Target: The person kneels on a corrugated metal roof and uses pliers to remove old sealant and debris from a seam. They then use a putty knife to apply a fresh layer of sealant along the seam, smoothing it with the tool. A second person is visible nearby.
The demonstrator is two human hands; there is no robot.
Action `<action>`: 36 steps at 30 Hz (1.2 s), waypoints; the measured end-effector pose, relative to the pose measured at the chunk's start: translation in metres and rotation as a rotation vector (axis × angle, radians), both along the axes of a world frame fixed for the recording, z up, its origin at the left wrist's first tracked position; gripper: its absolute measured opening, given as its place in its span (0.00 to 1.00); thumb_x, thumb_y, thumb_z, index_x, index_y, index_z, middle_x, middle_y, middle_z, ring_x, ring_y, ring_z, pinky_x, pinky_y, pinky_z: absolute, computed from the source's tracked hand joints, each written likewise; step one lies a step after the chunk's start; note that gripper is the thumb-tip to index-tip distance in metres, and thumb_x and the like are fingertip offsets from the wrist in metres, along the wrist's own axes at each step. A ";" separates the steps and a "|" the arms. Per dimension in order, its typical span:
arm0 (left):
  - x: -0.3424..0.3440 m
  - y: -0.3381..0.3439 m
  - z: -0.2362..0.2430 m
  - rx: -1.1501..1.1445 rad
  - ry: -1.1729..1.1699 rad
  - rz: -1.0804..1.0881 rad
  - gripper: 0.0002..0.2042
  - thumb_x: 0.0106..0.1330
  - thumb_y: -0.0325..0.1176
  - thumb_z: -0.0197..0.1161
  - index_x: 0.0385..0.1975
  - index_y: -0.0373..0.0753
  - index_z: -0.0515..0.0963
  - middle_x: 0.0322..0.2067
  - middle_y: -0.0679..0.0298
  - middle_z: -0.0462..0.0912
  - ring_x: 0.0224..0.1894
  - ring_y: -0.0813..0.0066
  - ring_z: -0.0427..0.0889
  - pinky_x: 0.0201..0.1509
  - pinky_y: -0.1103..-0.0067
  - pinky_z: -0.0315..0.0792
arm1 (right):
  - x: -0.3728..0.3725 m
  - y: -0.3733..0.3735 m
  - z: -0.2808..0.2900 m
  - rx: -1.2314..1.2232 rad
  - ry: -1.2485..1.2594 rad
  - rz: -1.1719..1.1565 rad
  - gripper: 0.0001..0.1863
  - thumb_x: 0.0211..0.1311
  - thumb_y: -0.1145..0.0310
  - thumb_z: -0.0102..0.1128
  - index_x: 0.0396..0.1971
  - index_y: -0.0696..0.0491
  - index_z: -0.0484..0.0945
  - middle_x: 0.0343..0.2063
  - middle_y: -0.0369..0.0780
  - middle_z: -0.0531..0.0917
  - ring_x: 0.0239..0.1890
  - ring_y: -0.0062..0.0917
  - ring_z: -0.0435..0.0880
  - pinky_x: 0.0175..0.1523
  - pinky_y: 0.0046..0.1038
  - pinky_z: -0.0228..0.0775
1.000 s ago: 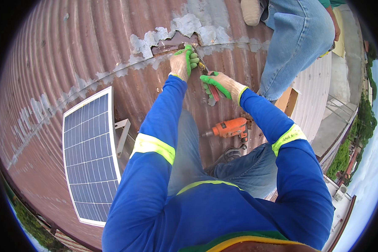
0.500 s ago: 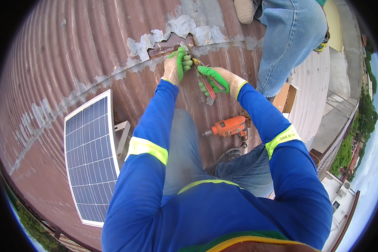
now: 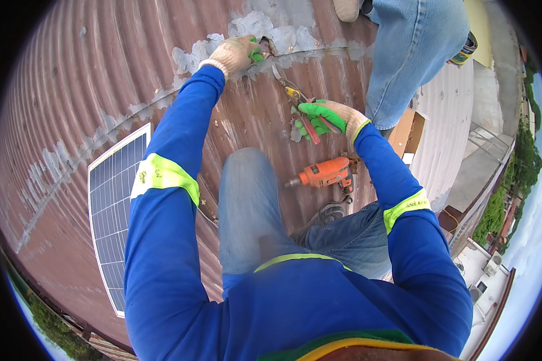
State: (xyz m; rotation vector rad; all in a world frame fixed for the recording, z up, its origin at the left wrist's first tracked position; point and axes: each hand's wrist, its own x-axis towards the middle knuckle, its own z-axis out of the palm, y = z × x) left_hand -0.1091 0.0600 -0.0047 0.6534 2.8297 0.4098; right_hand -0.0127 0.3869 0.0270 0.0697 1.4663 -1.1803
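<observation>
While the right hand (image 3: pixel 331 116) clasps red-handled snips (image 3: pixel 293 94) below the roof gap (image 3: pixel 265 46), the left hand (image 3: pixel 236 53), its fingers' grip unclear, seemingly works its edge, the next move likely needing a firm pinch.

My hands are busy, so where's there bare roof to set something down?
Widest: the roof beyond the grey patching, left of your left hand. Smaller: between your left forearm, left knee and the snips in your right hand. It's crowded rightward: orange drill, shoe, cardboard box and the other person's leg.
</observation>
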 end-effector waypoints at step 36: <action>0.036 0.012 -0.007 0.343 0.053 0.237 0.16 0.68 0.33 0.70 0.55 0.53 0.85 0.59 0.58 0.79 0.57 0.51 0.85 0.63 0.62 0.81 | 0.012 -0.042 -0.019 -0.259 -0.471 -0.414 0.25 0.78 0.49 0.63 0.59 0.55 0.79 0.50 0.52 0.87 0.51 0.46 0.90 0.56 0.49 0.86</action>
